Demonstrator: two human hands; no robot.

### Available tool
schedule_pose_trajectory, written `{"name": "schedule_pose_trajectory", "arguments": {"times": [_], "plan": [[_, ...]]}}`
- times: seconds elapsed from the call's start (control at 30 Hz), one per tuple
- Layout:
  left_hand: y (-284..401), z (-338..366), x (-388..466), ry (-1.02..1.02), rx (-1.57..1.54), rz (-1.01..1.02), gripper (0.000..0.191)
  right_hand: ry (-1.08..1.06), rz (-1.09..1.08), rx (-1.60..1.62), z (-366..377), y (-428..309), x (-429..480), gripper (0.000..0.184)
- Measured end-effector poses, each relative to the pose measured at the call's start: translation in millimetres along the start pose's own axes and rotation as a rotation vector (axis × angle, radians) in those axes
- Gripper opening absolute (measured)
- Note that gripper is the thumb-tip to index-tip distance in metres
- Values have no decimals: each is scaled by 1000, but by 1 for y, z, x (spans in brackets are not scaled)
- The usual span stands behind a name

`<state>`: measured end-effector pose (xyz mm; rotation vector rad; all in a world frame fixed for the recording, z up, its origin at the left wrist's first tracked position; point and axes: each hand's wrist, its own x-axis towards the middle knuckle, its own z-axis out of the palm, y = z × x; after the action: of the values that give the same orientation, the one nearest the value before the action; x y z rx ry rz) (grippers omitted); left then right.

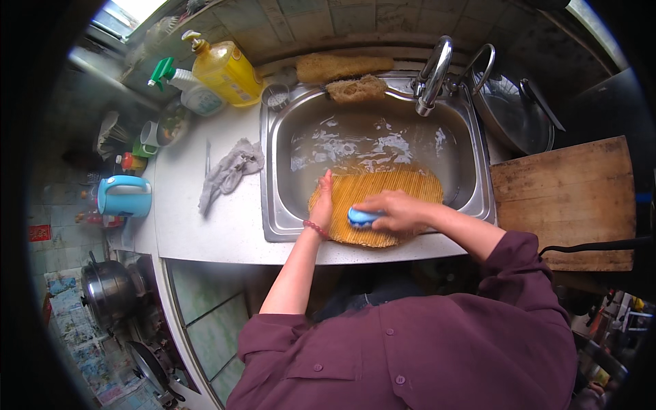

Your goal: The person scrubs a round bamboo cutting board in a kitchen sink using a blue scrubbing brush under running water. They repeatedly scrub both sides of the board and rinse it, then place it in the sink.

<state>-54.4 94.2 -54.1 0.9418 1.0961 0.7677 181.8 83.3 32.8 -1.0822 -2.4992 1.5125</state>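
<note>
A round, ribbed mat of yellowish-brown stalks (405, 184) leans over the front rim of the stainless steel sink (287, 225), its far edge in cloudy water. My left hand (323, 202), with a red bead bracelet at the wrist, grips the mat's left edge, thumb side up. In my right hand (400, 207) is a blue scrubbing brush (361, 216), pressed against the middle of the mat's face. The right fingers are slightly blurred, and their tips partly hide the brush.
Behind the sink lie loofah sponges (356, 89) beside a chrome faucet (433, 77). A grey rag (233, 171), a yellow pump bottle (228, 72) and a spray bottle (202, 100) occupy the left counter. At right are a wooden cutting board (564, 205) and a glass lid (512, 110).
</note>
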Motion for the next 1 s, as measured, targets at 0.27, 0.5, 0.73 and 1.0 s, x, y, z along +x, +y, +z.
{"name": "schedule_pose_trajectory", "arguments": {"times": [0.27, 0.5, 0.73, 1.0], "plan": [[1, 23, -7, 39, 739, -111, 89, 392, 266, -273, 17, 35, 7, 62], [-4, 23, -8, 45, 757, -131, 85, 83, 2, -116, 27, 19, -11, 61], [-3, 27, -4, 29, 877, -143, 83, 380, 266, -223, 7, 32, -3, 60], [-1, 36, -2, -36, 1177, -185, 66, 226, 322, -233, 0, 28, -29, 61]]}}
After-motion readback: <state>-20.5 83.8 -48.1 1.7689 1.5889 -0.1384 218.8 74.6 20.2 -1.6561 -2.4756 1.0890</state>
